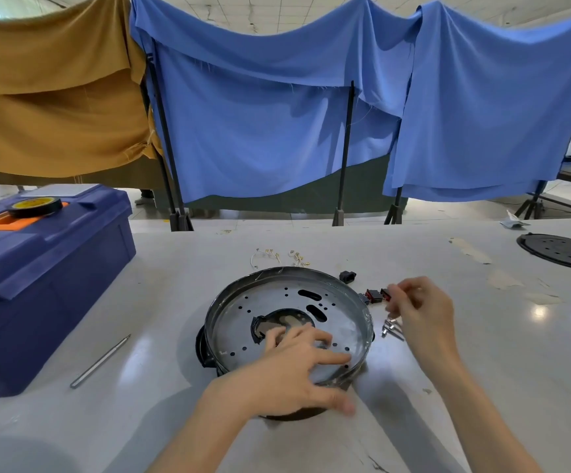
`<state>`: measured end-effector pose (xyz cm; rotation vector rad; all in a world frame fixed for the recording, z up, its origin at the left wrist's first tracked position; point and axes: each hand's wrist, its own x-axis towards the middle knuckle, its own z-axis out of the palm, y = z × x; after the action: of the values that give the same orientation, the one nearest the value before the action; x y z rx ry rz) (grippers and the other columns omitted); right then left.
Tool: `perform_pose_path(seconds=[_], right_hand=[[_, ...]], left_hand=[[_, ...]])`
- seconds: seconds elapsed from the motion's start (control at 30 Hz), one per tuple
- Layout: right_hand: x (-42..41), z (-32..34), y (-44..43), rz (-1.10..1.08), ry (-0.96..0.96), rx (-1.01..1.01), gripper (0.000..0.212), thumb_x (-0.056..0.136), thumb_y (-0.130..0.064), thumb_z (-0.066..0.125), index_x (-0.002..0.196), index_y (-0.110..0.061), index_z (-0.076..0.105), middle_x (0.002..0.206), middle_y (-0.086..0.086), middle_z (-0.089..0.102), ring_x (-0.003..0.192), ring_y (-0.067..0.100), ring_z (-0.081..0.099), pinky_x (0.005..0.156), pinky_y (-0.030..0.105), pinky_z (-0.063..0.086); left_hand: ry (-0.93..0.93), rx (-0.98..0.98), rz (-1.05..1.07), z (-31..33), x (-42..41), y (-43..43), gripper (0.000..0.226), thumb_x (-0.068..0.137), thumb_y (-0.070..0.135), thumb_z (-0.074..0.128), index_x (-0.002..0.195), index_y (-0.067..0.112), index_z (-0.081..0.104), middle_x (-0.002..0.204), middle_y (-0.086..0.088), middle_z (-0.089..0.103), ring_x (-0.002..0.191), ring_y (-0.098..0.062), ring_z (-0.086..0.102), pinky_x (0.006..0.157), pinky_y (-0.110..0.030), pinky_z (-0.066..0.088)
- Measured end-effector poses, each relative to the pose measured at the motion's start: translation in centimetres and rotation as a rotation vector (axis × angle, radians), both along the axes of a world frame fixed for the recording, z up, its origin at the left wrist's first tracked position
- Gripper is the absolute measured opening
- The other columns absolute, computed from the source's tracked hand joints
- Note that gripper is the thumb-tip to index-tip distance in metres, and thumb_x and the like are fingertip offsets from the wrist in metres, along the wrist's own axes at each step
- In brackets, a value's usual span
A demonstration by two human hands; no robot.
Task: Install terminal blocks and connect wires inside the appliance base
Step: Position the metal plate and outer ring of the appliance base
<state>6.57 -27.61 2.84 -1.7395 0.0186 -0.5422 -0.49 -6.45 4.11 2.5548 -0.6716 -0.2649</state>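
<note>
Currently: left hand on base, right hand at loose parts

Left hand (297, 367) lies spread, palm down, inside the appliance base (243, 322), fingers fanned over the perforated metal plate, thumb over the near rim. Fingertips reach the edge of the central cutout (277, 319). Nothing gripped.

Right hand (420, 312) hovers just right of the base, fingers curled together, tips pinching at a small red-and-black terminal block (384, 294). Can't tell whether it's lifted or only touched. Second similar block (371, 297) sits just left of it, beside the base rim.

Under the right hand: cluster of small metal terminals (391, 329) on the counter (161, 302). Beyond the right fingertips, a black plug-type part (347, 276).

Past the base's far rim: short white wires with brass ends (277, 256), two small bunches.

Well left of the left hand: metal rod tool (101, 361) lying diagonal, then a blue toolbox (45, 285) with a tape roll (35, 206) on its lid.

Far right of the right hand: black perforated round cover (560, 250).
</note>
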Motion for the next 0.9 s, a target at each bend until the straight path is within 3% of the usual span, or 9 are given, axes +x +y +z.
perform_pose_path(seconds=[0.07,0.1,0.23,0.33,0.57,0.67,0.73,0.8,0.9], right_hand=[[-0.9,1.6,-0.1,0.184,-0.026,0.18,0.01,0.086,-0.003,0.069,0.078,-0.004,0.062,0.056,0.01,0.064,0.042,0.02,0.051,0.039,0.024,0.038],[-1.4,2.0,0.1,0.297,-0.013,0.208,0.008,0.085,-0.002,0.07,0.08,-0.004,0.064,0.058,0.014,0.064,0.04,0.02,0.048,0.037,0.023,0.035],[-2.7,2.5,1.9,0.623,0.118,0.072,0.032,0.077,-0.016,0.076,0.105,-0.011,0.062,0.058,0.015,0.065,0.04,0.019,0.048,0.038,0.021,0.035],[-3.2,2.7,3.0,0.711,0.164,0.048,0.05,0.068,-0.025,0.077,0.115,-0.019,0.059,0.057,0.013,0.066,0.04,0.017,0.048,0.039,0.019,0.038],[-3.5,2.2,3.8,0.667,0.101,0.077,0.043,0.078,-0.031,0.069,0.119,-0.023,0.062,0.056,0.012,0.066,0.042,0.02,0.053,0.042,0.025,0.042],[-3.3,1.8,4.0,0.479,-0.027,0.112,0.019,0.088,-0.027,0.064,0.103,-0.017,0.07,0.068,0.009,0.072,0.058,0.021,0.065,0.056,0.025,0.052],[-2.7,1.1,3.5,0.321,-0.07,0.001,0.01,0.089,-0.018,0.069,0.098,-0.021,0.073,0.079,-0.005,0.075,0.076,0.006,0.067,0.072,0.014,0.05],[-2.4,0.4,2.9,0.273,-0.03,-0.188,0.023,0.085,-0.01,0.072,0.101,-0.027,0.072,0.099,-0.019,0.071,0.097,-0.006,0.06,0.08,0.004,0.039],[-2.1,-0.8,2.5,0.302,0.057,-0.316,0.043,0.08,0.004,0.065,0.111,-0.026,0.07,0.123,-0.017,0.061,0.12,0.0,0.049,0.095,0.012,0.033]], left_hand=[[-0.041,-0.107,0.066,0.5,0.3,-0.3,0.064,0.081,0.074,0.039,0.137,0.044,0.046,0.143,0.017,0.037,0.129,0.002,0.016,0.108,-0.029,0.007],[-0.08,-0.185,0.121,0.7,0.4,-0.4,0.065,0.079,0.075,0.037,0.136,0.045,0.047,0.138,0.019,0.043,0.129,-0.004,0.025,0.107,-0.029,0.014],[-0.321,-0.436,0.215,0.4,0.5,-1.2,0.042,0.089,0.041,0.063,0.131,0.039,0.056,0.104,0.016,0.066,0.096,-0.003,0.059,0.095,-0.031,0.043],[-0.357,-0.583,0.203,0.2,0.3,-1.8,0.027,0.088,0.027,0.068,0.114,0.033,0.068,0.085,0.013,0.069,0.078,-0.011,0.065,0.078,-0.032,0.051],[-0.403,-0.622,0.298,0.7,0.8,-1.6,0.011,0.083,0.012,0.072,0.078,0.022,0.074,0.065,0.006,0.063,0.054,-0.009,0.055,0.06,-0.031,0.05],[-0.412,-0.557,0.332,0.9,1.2,-1.0,0.008,0.083,0.014,0.072,0.077,0.017,0.074,0.06,0.008,0.062,0.052,-0.008,0.056,0.061,-0.038,0.053],[-0.329,-0.526,0.325,0.9,1.5,-0.6,0.006,0.082,0.013,0.074,0.076,0.015,0.073,0.062,0.004,0.065,0.053,-0.012,0.059,0.064,-0.039,0.054],[-0.249,-0.428,0.287,0.8,1.6,-0.5,0.007,0.082,0.013,0.074,0.075,0.015,0.072,0.068,0.0,0.067,0.056,-0.014,0.06,0.068,-0.04,0.054],[-0.232,-0.241,0.221,0.3,1.6,-1.0,0.006,0.085,0.015,0.07,0.079,0.014,0.071,0.073,0.002,0.064,0.063,-0.012,0.055,0.073,-0.039,0.051]])
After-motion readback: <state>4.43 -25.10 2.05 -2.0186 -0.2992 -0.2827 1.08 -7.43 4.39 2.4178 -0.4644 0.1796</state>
